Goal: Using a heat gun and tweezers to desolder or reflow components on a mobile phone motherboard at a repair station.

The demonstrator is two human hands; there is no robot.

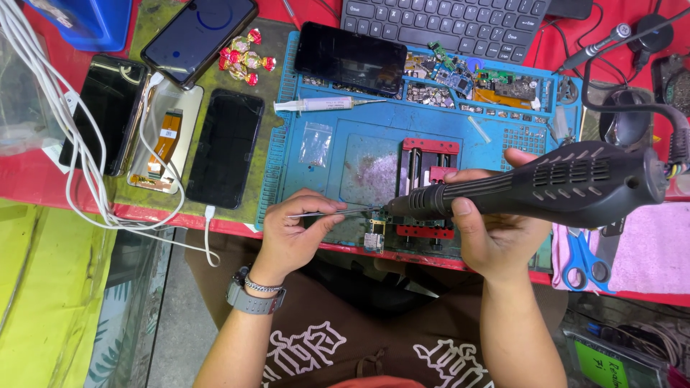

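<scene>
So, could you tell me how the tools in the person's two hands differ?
The tweezers in the left hand are thin, bare and silvery; the hot-air handle in the right hand is thick, black, vented and trails a cable. The tweezers are pinched; the handle is gripped whole. Both tips meet over the small circuit board.

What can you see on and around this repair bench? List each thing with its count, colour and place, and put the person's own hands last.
Work mat: 1, blue, centre of bench.
Phones: 4, black screens, three left of mat, one on its top edge.
Screen panel: 1, silver with orange ribbon, between the left phones.
Syringe: 1, white, upper mat.
Clamp holder: 1, red, mat centre.
Circuit board: 1, small, at front edge.
Keyboard: 1, black, top.
Scissors: 1, blue handles, right.
Cables: white, left.
Left hand: holds tweezers.
Right hand: holds black hot-air handpiece.
</scene>
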